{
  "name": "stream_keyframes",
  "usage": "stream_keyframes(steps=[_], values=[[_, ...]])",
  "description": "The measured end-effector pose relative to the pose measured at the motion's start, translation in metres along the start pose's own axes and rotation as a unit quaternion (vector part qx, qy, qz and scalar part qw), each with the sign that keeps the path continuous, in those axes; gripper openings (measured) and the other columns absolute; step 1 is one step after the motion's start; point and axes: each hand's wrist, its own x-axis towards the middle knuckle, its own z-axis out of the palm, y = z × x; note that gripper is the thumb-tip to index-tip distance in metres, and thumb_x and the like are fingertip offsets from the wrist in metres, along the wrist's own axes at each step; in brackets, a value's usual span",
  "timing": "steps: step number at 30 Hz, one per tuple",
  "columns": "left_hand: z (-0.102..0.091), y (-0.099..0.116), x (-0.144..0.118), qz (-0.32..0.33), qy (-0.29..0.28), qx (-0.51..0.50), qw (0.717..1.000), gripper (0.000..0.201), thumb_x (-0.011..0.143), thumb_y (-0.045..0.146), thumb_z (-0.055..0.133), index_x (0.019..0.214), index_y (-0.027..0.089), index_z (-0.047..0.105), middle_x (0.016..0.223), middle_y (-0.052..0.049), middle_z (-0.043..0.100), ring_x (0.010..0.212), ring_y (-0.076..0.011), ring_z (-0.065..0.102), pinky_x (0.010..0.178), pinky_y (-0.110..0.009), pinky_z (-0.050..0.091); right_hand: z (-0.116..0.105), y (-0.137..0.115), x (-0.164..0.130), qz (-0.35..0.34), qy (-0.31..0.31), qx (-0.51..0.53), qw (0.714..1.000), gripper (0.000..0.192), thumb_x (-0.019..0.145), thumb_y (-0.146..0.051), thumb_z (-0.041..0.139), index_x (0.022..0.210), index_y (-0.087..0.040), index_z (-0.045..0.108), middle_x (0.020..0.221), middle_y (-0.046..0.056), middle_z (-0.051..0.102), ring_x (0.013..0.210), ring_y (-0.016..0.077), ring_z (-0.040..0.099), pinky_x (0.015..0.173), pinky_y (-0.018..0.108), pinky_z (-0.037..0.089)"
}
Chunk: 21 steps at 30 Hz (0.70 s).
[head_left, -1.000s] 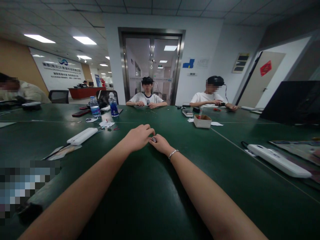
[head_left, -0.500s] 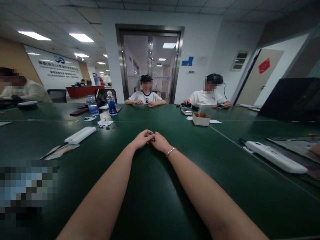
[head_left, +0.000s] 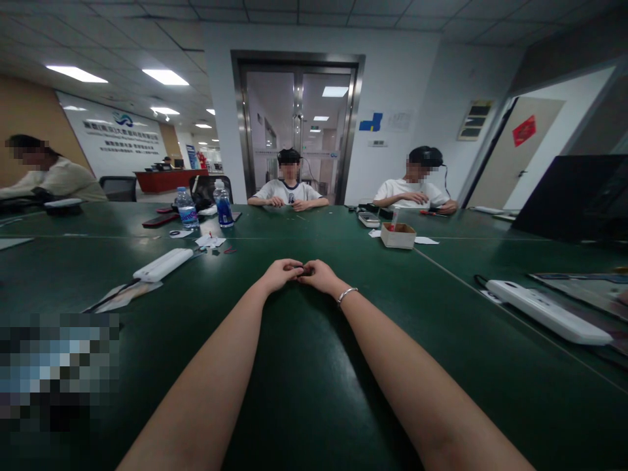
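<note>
A wide dark green surface [head_left: 304, 392] fills the scene from the near edge to the far side of the room, where two people in white shirts [head_left: 288, 191] sit facing this way in front of a steel-framed glass double door [head_left: 298, 127]. A third person in a pale top [head_left: 53, 180] sits at the far left. A black laptop lid [head_left: 572, 196] stands at the far right. A long white power strip [head_left: 547, 311] lies on the right of the surface, and a second white power strip [head_left: 163, 264] lies on the left. Farther back on the left stand two clear plastic water bottles with blue labels [head_left: 223, 205], and to the right of centre sits a small open cardboard box [head_left: 398, 235]. Two bare forearms reach from the near edge to the middle of the surface, where the left hand [head_left: 281, 273] and the right hand [head_left: 321, 275] meet, resting on the green top. The right wrist wears a thin silver bracelet [head_left: 346, 295]. The fingers of both hands are curled in narrow and pinch a small dark object [head_left: 307, 269] between them, too small to identify.
</note>
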Motion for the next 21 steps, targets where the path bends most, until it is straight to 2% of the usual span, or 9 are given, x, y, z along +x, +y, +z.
stream_keyframes(steps=[4,7,11,13,16,21], values=[[0.0,-0.003,0.003,0.004,0.014,-0.035,0.999,0.04,0.066,0.037,0.071,0.095,0.011,0.065,0.081,-0.006,0.063,0.065,-0.0096,0.055,0.066,-0.025,0.044,0.003,-0.003,-0.001,-0.018,0.041,-0.015,0.999,0.024,0.066,-0.03,0.072,0.081,-0.013,0.064,0.081,0.003,0.06,0.073,0.0139,0.054,0.064,0.023,0.04],[-0.002,-0.009,0.008,0.001,0.036,-0.047,0.998,0.039,0.07,0.044,0.065,0.093,0.013,0.067,0.07,-0.002,0.058,0.056,-0.0071,0.048,0.056,-0.021,0.039,0.003,-0.002,-0.002,-0.01,0.051,0.046,0.998,0.021,0.065,-0.025,0.072,0.079,-0.013,0.062,0.076,0.001,0.061,0.069,0.0124,0.055,0.063,0.022,0.042],[-0.007,-0.013,0.01,-0.005,0.053,-0.079,0.995,0.041,0.072,0.048,0.061,0.093,0.013,0.068,0.059,0.001,0.05,0.052,-0.0069,0.043,0.049,-0.02,0.034,0.001,-0.001,-0.003,0.017,0.021,0.159,0.987,0.023,0.066,-0.012,0.068,0.088,-0.013,0.061,0.081,0.001,0.063,0.05,0.0064,0.053,0.049,0.019,0.043],[-0.007,-0.012,0.009,-0.004,0.068,-0.102,0.992,0.037,0.071,0.044,0.064,0.089,0.012,0.068,0.06,0.0,0.051,0.053,-0.0065,0.044,0.05,-0.019,0.034,0.0,0.0,-0.003,0.027,0.001,0.202,0.979,0.025,0.067,-0.006,0.064,0.091,-0.012,0.06,0.083,0.002,0.063,0.044,0.004,0.051,0.043,0.017,0.042],[-0.005,-0.007,0.005,-0.002,0.073,-0.132,0.989,0.03,0.067,0.034,0.07,0.087,0.011,0.068,0.067,-0.001,0.056,0.058,-0.0063,0.048,0.056,-0.019,0.038,0.0,0.0,-0.002,0.02,-0.003,0.209,0.978,0.025,0.067,-0.004,0.065,0.091,-0.012,0.063,0.081,0.002,0.063,0.042,0.0026,0.05,0.041,0.015,0.04],[-0.003,-0.004,0.002,0.012,0.093,-0.193,0.977,0.023,0.065,0.018,0.072,0.085,0.012,0.063,0.073,-0.002,0.06,0.071,-0.0093,0.057,0.073,-0.023,0.045,-0.002,-0.004,-0.003,0.032,-0.015,0.239,0.97,0.02,0.073,-0.012,0.065,0.094,-0.011,0.065,0.069,0.0,0.062,0.042,0.0033,0.049,0.038,0.014,0.037]])
